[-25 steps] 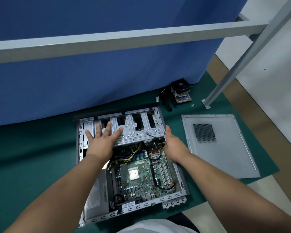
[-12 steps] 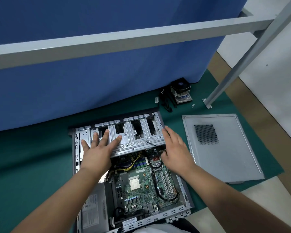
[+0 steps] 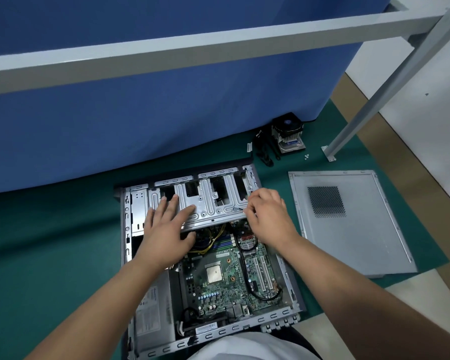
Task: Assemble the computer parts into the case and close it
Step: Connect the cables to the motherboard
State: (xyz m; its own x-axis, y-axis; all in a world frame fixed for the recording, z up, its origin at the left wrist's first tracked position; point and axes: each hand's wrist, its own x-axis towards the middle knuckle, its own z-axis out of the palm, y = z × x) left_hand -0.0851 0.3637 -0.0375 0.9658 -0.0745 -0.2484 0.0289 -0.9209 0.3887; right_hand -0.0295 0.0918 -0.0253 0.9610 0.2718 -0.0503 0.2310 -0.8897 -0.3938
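Head view: left hand [image 3: 166,229] lay flat, fingers spread on drive cage [image 3: 205,201] at far end of open case [image 3: 126,229] — right hand [image 3: 266,216], grip curled, pinched something small at cage's right edge — long axis left-right.

One case [image 3: 291,311] (open), one side panel [image 3: 353,245].

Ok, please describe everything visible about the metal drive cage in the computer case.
The drive cage looks like bare silver sheet metal with stamped ribs and several rectangular cut-outs. It lies across the far end of the open case, above the motherboard. The left hand presses flat on its left part; the right hand, fingers curled, pinches something small at its right edge.
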